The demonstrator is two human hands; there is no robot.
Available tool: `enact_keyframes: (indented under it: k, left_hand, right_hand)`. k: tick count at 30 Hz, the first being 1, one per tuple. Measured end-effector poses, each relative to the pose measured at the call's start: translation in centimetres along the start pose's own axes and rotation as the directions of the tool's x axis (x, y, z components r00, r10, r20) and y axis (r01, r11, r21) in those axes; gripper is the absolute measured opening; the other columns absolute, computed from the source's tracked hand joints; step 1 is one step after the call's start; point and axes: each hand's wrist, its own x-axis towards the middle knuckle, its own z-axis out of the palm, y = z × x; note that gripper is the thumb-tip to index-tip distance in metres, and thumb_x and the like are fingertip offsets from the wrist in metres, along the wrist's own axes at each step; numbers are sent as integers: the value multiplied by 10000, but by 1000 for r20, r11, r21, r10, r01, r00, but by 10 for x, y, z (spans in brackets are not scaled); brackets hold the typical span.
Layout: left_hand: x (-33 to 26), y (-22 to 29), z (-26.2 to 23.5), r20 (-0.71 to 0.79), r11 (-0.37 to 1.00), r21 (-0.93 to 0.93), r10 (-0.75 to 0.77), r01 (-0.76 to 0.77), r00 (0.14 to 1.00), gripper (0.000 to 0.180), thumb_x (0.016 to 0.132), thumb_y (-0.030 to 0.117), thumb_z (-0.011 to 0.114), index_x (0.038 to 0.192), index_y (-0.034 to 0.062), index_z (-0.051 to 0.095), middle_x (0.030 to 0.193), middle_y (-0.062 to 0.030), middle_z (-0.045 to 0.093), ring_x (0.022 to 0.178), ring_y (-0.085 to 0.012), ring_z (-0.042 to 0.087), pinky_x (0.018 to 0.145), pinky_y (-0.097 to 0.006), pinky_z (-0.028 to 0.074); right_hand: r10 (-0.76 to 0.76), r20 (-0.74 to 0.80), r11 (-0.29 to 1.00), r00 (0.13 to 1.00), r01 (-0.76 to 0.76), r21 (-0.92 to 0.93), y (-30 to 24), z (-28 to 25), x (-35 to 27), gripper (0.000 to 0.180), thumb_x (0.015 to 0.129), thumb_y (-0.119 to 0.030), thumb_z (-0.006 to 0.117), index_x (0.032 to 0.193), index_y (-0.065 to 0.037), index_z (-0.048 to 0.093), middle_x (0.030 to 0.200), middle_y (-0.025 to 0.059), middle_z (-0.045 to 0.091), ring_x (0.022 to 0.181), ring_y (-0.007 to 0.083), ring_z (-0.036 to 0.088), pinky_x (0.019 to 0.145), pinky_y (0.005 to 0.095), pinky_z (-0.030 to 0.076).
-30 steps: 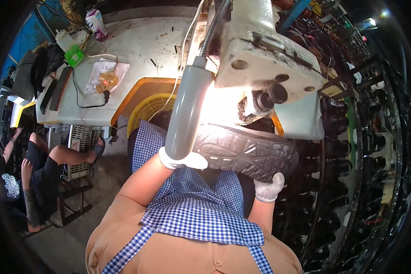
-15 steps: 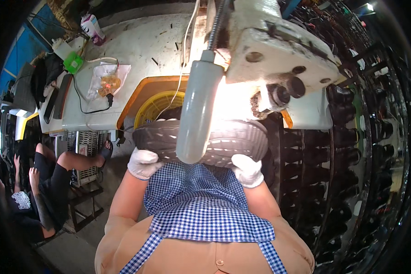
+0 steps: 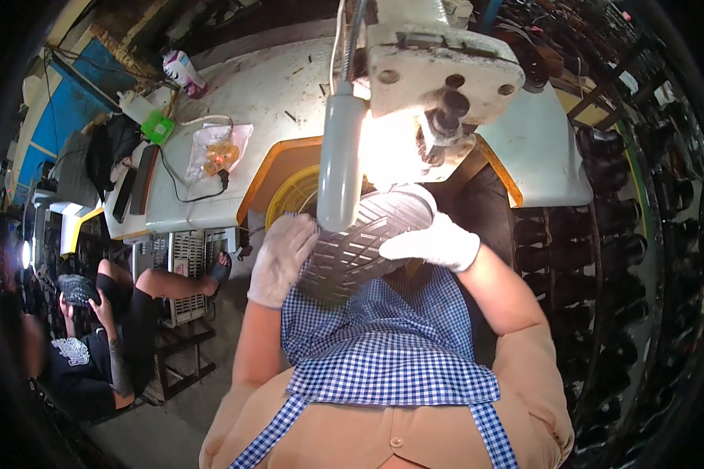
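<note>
A dark shoe sole [image 3: 357, 248] with a slatted tread is tilted in front of the white machine head [image 3: 438, 70], its far end raised to the right under bright light. My left hand [image 3: 283, 262], in a white glove, is closed around its near left side. My right hand [image 3: 436, 244], also gloved, grips its right edge, thumb across the tread. Whatever lies beneath the sole is mostly hidden. A grey cylindrical lamp [image 3: 340, 168] hangs in front of the sole's far left part and covers some of it.
Behind my left hand, a yellow basket [image 3: 296, 195] sits in the table's cut-out [image 3: 250, 184]. A clear bag with amber pieces [image 3: 220, 156] lies on the table. Racks of dark shoes [image 3: 602, 242] line the right. At left, a seated person holds a dark shoe [image 3: 78, 289].
The sole has turned from lying crosswise to slanting up to the right. My left hand has moved up onto its side, and my right thumb now crosses the tread. The person at left now holds a shoe.
</note>
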Motion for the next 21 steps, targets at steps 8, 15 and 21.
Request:
enact_keyframes:
  k: [8,15,21]
  left_hand:
    - [37,-1,95,163,938,326,-180,119,970,538,948,240,634,1372,-59,492,1333,-146,584,1234,-210,553,1079,-359,433]
    - [17,-28,106,5,879,469,97,-87,995,331,1024,178,538,1286,-18,580,1222,-116,638,1124,-188,597,1008,-335,466]
    - [9,-69,102,-66,883,451,182,-133,981,303,1058,143,457,1295,-8,570,1327,-168,556,1193,-255,565,1027,-377,455]
  right_hand:
    - [-131,260,968,957,180,-175,-16,-11,24,581,863,-201,775,1368,3,572,1319,132,650,1191,209,620,1054,326,464]
    - [-678,-461,718,572,382,-582,52,46,-12,545,906,-230,702,1341,36,511,1184,204,649,1074,300,642,966,412,502]
    - [-596,-352,772,721,396,-496,70,12,-20,488,854,-136,785,1249,41,561,1093,162,672,933,233,676,826,337,549]
